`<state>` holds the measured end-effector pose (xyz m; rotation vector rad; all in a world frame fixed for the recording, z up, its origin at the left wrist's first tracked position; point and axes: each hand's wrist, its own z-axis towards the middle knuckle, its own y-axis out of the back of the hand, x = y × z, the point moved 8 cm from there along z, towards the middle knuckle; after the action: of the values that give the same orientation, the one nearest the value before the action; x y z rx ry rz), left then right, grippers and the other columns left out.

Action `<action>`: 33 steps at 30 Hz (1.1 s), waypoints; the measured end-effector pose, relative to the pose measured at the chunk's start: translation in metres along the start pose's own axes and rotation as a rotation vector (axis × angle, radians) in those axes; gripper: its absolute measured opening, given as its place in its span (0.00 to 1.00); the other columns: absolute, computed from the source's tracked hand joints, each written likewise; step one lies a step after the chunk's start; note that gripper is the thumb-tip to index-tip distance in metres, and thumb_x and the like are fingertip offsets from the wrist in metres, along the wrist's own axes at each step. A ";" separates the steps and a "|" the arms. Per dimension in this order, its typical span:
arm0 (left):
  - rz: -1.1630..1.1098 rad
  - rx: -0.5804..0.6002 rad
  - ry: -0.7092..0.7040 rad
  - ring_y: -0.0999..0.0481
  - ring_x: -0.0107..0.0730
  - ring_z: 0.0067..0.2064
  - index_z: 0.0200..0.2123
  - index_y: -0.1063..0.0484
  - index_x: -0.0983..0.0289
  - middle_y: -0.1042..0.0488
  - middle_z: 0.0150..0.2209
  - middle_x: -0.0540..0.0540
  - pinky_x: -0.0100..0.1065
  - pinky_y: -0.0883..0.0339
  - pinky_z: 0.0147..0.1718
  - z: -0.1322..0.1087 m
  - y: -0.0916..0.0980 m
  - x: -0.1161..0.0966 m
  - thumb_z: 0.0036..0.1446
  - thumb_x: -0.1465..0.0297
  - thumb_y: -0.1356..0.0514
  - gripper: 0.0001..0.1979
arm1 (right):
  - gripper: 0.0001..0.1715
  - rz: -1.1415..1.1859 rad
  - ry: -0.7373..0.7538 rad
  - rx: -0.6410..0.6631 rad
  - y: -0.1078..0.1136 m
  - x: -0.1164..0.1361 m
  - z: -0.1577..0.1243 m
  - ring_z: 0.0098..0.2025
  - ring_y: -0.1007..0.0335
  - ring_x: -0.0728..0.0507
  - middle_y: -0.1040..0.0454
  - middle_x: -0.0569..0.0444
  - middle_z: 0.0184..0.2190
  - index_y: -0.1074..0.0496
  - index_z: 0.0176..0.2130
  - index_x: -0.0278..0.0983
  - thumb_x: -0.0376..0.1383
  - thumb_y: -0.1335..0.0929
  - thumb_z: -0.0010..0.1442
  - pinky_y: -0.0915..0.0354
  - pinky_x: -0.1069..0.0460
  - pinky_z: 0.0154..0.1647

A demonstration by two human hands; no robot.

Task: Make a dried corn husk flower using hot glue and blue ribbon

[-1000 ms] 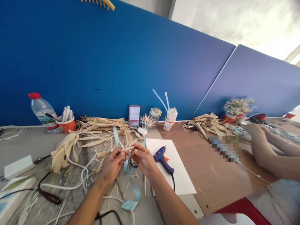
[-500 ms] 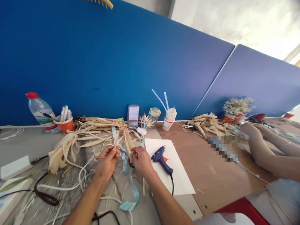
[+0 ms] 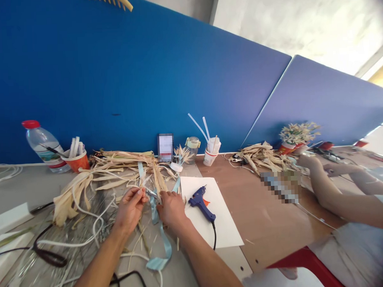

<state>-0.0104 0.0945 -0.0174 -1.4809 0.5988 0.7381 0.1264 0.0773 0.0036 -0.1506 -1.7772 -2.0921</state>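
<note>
My left hand [image 3: 131, 209] is closed in a pinch on a thin pale strip [image 3: 141, 188], too small to make out fully. Close to its right, with the back turned up, is my right hand [image 3: 172, 209], its fingers curled and partly hidden. The silver blades of a pair of scissors [image 3: 151, 193] point from it toward the left fingertips; the handles are covered. Behind both hands lie dried husks [image 3: 159, 178]. A light blue ribbon [image 3: 166, 240] trails down the table between my forearms.
A blue glue gun [image 3: 202, 202] rests on white paper [image 3: 227, 232] at the right. Cables [image 3: 100, 222] and clear sticks clutter the left. A bottle [image 3: 45, 146], paper cups [image 3: 211, 156], a jar [image 3: 192, 149] and a phone [image 3: 165, 147] line the partition. Another person's arm [image 3: 325, 185] is at far right.
My right hand has turned more palm-down over the scissors, and its fingers now show less. My left hand keeps its pinch. The whole view has shifted slightly.
</note>
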 end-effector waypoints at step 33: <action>-0.054 -0.058 0.049 0.33 0.22 0.26 0.25 0.26 0.65 0.26 0.27 0.51 0.26 0.36 0.25 0.000 0.005 0.004 0.40 0.74 0.29 0.09 | 0.20 0.141 -0.181 0.011 0.015 -0.033 0.004 0.39 0.26 0.41 0.21 0.46 0.35 0.27 0.49 0.35 0.30 0.40 0.61 0.41 0.48 0.45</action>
<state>-0.0111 0.0949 -0.0237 -1.5668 0.5770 0.6839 0.1615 0.0864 0.0074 -0.4613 -1.8212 -2.0229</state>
